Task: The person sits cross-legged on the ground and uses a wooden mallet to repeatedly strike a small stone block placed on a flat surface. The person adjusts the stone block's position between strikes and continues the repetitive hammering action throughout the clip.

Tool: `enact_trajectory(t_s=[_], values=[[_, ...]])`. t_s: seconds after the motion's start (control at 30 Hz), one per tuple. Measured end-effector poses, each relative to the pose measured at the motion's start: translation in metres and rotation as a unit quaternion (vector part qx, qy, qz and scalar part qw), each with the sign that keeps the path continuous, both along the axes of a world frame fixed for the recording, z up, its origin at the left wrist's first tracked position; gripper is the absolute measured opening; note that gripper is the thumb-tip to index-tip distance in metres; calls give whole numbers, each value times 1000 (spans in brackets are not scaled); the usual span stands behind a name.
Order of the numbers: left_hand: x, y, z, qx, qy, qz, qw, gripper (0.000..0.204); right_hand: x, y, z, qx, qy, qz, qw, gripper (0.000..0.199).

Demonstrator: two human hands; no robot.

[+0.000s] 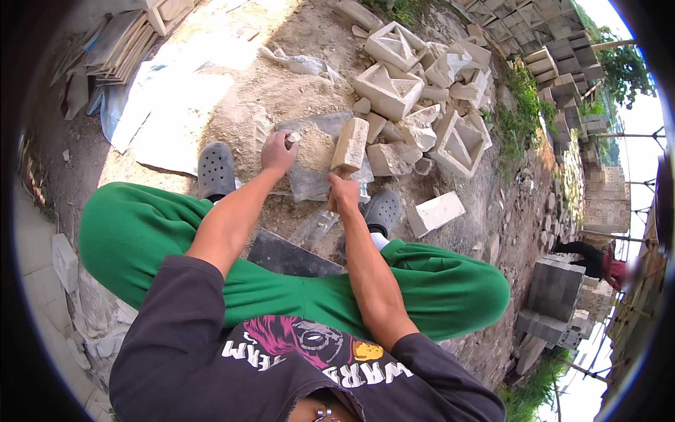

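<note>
Head cam check. What have our hands got?
— L hand (278,151) is curled tight round a small pale stone chunk (293,138), fingers pressed together on it, over the sand pile (309,151).
— And the R?
— R hand (343,193) has fingers wrapped shut round the lower end of a tan stone block (350,145), held upright, tilted a bit, btwn our grey clogs (216,169).
— Around us?
— Broken hollow blocks (388,88) just beyond, w/ rubble beside them.
</note>
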State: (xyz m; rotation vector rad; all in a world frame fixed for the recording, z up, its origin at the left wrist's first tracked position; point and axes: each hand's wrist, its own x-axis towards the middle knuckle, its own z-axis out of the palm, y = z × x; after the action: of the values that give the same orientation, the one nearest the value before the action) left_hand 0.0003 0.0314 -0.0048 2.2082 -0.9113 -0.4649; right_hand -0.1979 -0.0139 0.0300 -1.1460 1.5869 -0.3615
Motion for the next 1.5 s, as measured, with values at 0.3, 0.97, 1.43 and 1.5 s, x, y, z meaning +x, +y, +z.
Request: enact_trajectory(t_s=[0.3, 0.97, 1.43, 1.5], values=[[40, -52, 1, 69, -108, -221, 967, 35, -14, 3, -21, 19, 0, 21, 1000, 32], [26, -29, -13, -121, -226, -318, 913, 21, -9, 1, -15, 48, 4, 8, 999, 32], [33, 10, -18, -51, -76, -160, 983, 30, 32, 9, 8, -87, 14, 168, 982, 29], [24, 12, -13, -56, -69, -132, 987, 31, 24, 9, -20, -99, 112, 215, 965, 30]])
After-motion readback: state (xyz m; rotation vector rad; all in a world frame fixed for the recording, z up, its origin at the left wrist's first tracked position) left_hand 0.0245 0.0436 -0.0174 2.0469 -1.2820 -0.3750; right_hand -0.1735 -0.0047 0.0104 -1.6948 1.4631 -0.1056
